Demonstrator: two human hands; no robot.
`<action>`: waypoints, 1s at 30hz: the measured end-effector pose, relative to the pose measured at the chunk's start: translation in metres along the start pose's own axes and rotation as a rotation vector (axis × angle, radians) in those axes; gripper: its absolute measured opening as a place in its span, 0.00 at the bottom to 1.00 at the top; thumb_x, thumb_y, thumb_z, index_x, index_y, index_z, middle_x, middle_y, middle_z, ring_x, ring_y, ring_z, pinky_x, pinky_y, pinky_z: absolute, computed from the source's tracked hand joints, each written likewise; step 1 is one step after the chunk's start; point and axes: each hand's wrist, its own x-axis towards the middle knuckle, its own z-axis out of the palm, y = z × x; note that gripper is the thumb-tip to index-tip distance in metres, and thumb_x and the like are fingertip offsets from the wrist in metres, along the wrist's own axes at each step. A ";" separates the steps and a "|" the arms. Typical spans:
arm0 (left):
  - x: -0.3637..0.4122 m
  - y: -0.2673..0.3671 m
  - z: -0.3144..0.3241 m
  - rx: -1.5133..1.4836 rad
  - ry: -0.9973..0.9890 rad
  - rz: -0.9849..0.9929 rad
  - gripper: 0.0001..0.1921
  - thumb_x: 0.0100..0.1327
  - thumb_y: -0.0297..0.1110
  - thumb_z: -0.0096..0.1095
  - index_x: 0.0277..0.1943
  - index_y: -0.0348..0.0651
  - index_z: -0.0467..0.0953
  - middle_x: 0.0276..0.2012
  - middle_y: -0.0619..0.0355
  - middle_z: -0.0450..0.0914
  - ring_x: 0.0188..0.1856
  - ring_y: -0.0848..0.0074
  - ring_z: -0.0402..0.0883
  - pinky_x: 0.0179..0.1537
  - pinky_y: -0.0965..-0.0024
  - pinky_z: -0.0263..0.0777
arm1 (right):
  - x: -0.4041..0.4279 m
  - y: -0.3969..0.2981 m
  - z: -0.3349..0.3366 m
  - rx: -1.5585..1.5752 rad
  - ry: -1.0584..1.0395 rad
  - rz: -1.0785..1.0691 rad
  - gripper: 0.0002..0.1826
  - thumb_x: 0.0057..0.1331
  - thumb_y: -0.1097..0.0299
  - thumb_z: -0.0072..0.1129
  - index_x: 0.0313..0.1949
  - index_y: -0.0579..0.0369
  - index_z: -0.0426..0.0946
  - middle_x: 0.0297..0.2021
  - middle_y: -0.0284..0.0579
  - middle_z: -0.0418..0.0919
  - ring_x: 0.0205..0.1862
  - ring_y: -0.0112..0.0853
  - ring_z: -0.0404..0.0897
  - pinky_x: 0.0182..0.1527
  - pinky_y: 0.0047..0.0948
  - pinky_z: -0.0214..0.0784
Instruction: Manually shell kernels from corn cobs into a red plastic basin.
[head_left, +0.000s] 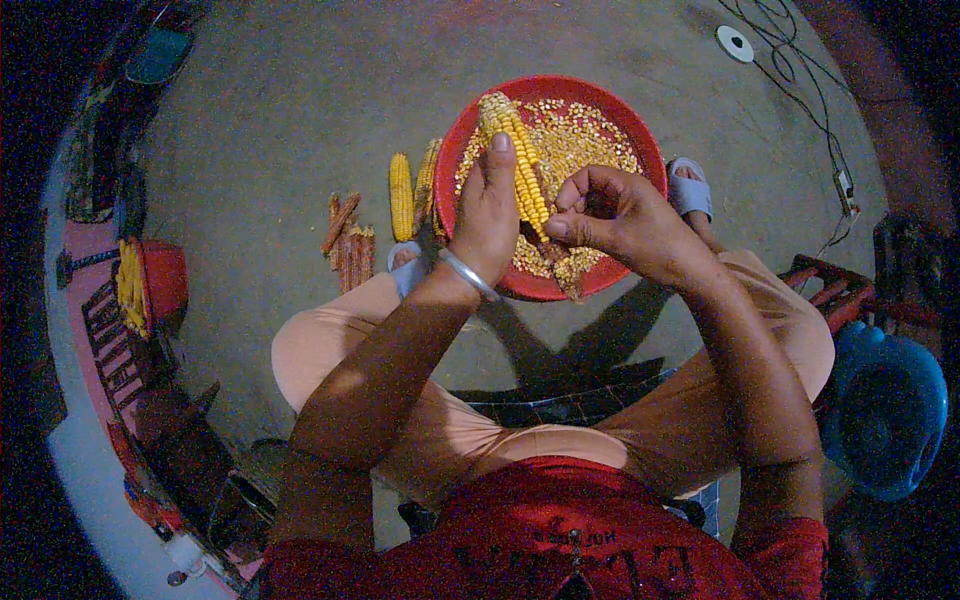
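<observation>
A partly shelled ear of yellow corn (525, 172) slants over a round red basin (651, 135). My left hand (487, 202) grips it from the left, thumb lying along the kernels, with a silver bangle on the wrist. At the ear's lower end, the thumb of my right hand (622, 217) presses against the kernels, its fingers curled. Loose corn kernels (592, 135) cover much of the basin's bottom. Reddish-brown bare cob shows near the lower tip, partly hidden by my right thumb.
Left of the basin lie an unshelled ear (401, 196) and stripped cobs (352, 251). A red container of corn ears (163, 281) stands farther left. Sandalled feet (690, 191) flank the basin. Cables (814, 105) cross the floor at upper right, above a blue plastic object (889, 412).
</observation>
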 end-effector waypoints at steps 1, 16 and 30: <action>-0.002 0.001 0.002 0.000 -0.002 -0.002 0.28 0.72 0.56 0.34 0.46 0.37 0.72 0.36 0.60 0.74 0.40 0.78 0.72 0.46 0.71 0.67 | -0.001 0.001 0.000 0.016 -0.008 -0.002 0.10 0.63 0.72 0.61 0.38 0.58 0.68 0.32 0.38 0.76 0.34 0.26 0.80 0.40 0.24 0.73; -0.007 0.002 0.006 0.063 -0.005 0.012 0.31 0.72 0.58 0.32 0.57 0.36 0.66 0.48 0.52 0.76 0.47 0.70 0.77 0.50 0.68 0.71 | -0.002 0.003 0.015 -0.532 0.233 -0.099 0.27 0.64 0.45 0.53 0.35 0.63 0.74 0.27 0.52 0.79 0.31 0.42 0.80 0.36 0.40 0.72; -0.011 -0.008 0.010 -0.064 0.034 -0.081 0.33 0.72 0.58 0.29 0.49 0.32 0.70 0.42 0.55 0.75 0.45 0.73 0.71 0.52 0.69 0.64 | -0.001 0.014 0.022 -0.740 0.270 -0.241 0.22 0.73 0.56 0.36 0.31 0.61 0.71 0.23 0.60 0.74 0.27 0.54 0.75 0.31 0.45 0.65</action>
